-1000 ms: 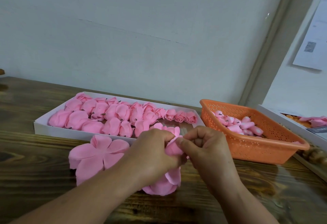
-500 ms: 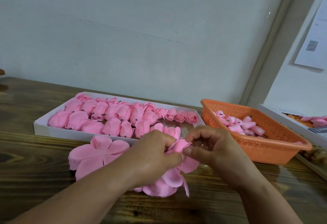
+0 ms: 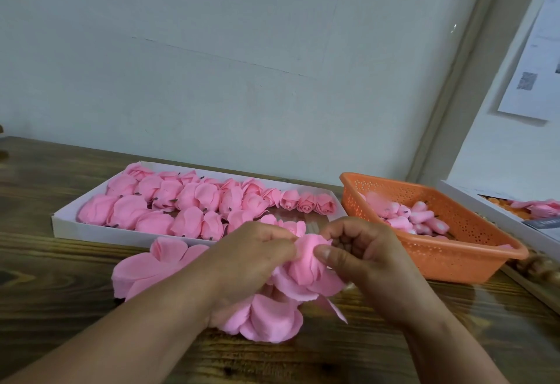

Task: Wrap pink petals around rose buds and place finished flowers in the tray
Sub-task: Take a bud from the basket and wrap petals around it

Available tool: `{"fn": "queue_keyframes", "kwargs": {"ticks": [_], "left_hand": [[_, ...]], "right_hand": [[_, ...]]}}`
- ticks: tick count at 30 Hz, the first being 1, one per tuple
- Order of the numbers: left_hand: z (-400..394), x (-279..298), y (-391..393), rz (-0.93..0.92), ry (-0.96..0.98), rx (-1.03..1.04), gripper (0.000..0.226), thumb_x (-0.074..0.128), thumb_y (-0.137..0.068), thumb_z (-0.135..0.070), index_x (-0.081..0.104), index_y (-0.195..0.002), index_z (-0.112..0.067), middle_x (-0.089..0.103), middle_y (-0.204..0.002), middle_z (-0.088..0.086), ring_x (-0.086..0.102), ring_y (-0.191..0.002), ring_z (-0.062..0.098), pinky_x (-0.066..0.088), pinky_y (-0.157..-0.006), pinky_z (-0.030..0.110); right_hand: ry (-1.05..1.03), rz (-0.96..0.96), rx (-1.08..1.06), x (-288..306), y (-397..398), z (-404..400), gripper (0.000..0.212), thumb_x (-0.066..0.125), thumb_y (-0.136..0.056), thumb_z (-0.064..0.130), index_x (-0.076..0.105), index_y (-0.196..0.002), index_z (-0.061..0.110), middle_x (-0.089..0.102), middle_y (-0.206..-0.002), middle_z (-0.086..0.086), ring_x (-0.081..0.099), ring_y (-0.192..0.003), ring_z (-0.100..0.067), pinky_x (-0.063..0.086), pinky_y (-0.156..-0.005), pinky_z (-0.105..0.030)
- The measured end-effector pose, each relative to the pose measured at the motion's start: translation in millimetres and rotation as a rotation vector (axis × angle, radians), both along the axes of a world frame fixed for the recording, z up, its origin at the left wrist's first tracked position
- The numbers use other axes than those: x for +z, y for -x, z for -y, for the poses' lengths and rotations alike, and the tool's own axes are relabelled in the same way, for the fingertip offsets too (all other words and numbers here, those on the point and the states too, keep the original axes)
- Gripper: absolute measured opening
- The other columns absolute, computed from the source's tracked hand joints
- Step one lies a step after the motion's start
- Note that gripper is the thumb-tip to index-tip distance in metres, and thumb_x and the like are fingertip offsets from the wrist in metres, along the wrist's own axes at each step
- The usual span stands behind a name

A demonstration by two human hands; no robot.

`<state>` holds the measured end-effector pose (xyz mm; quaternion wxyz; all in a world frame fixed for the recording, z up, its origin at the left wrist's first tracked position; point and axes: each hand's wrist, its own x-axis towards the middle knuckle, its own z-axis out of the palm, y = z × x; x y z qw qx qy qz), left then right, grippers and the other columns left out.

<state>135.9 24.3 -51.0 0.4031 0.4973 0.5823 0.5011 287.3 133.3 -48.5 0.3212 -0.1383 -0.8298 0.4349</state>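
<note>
Between both hands is a pink rose (image 3: 304, 265) with loose petals hanging below it. My left hand (image 3: 251, 262) grips it from the left, fingers curled round the petals. My right hand (image 3: 360, 256) pinches a petal against the bud with thumb and curled fingers. A flat pink petal sheet (image 3: 145, 268) lies on the wood to the left, partly under my left forearm. Behind stands the white tray (image 3: 91, 229) filled with several finished pink roses (image 3: 188, 198). The orange basket (image 3: 448, 259) at right holds several pink buds (image 3: 415, 217).
The wooden table (image 3: 60, 323) runs up to a pale wall. A white box (image 3: 485, 207) with more pink and orange flowers sits at the far right edge. A paper sheet (image 3: 536, 62) hangs on the right wall.
The petals have opened out below the bud and one is now folded up against it. My right thumb has moved onto the front of the flower. Both hands stay in place.
</note>
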Motion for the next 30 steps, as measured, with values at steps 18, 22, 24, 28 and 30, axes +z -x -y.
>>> {"fn": "queue_keyframes", "kwargs": {"ticks": [18,22,24,28,30], "left_hand": [[-0.2,-2.5,-2.5,-0.106,-0.056,0.083,0.021,0.060,-0.092,-0.029,0.073,-0.082,-0.015,0.074,-0.079,0.007,0.069,-0.068,0.018,0.056,-0.059,0.027],[-1.0,-5.4,-1.6,-0.219,-0.100,0.153,0.016,0.062,-0.090,-0.032,0.064,-0.075,-0.026,0.068,-0.066,-0.008,0.063,-0.057,0.005,0.047,-0.052,0.020],[-1.1,-5.3,-1.8,-0.263,-0.113,0.181,0.018,0.062,-0.089,-0.034,0.058,-0.072,-0.028,0.063,-0.058,-0.015,0.057,-0.047,-0.001,0.040,-0.044,0.013],[-0.3,-4.2,-3.8,-0.221,-0.114,0.163,0.018,0.061,-0.091,-0.030,0.060,-0.073,-0.028,0.067,-0.061,-0.010,0.065,-0.053,0.008,0.047,-0.049,0.020],[0.7,-2.2,-5.5,-0.151,-0.098,0.133,0.020,0.060,-0.092,-0.026,0.061,-0.073,-0.028,0.068,-0.062,-0.003,0.066,-0.055,0.014,0.049,-0.051,0.023]], "right_hand": [[-0.052,0.032,0.139,-2.8,1.8,1.7,0.013,0.067,-0.079,0.014,0.067,-0.091,0.015,0.067,-0.079,-0.007,0.060,-0.070,-0.012,0.048,-0.061,-0.022],[-0.078,0.023,0.122,-4.3,3.0,3.5,0.009,0.066,-0.077,0.013,0.065,-0.086,0.014,0.063,-0.071,0.002,0.056,-0.064,-0.008,0.045,-0.057,-0.020],[-0.093,0.011,0.119,-3.7,3.3,5.1,0.007,0.066,-0.078,0.012,0.065,-0.085,0.014,0.063,-0.071,0.002,0.055,-0.063,-0.009,0.045,-0.056,-0.021],[-0.119,0.000,0.083,-2.3,2.3,4.5,0.006,0.066,-0.078,0.014,0.065,-0.084,0.016,0.059,-0.067,0.000,0.052,-0.059,-0.012,0.043,-0.053,-0.021],[-0.123,0.000,0.061,-1.9,1.2,3.4,0.006,0.066,-0.077,0.017,0.065,-0.083,0.016,0.057,-0.068,-0.007,0.050,-0.060,-0.016,0.042,-0.053,-0.024]]}}
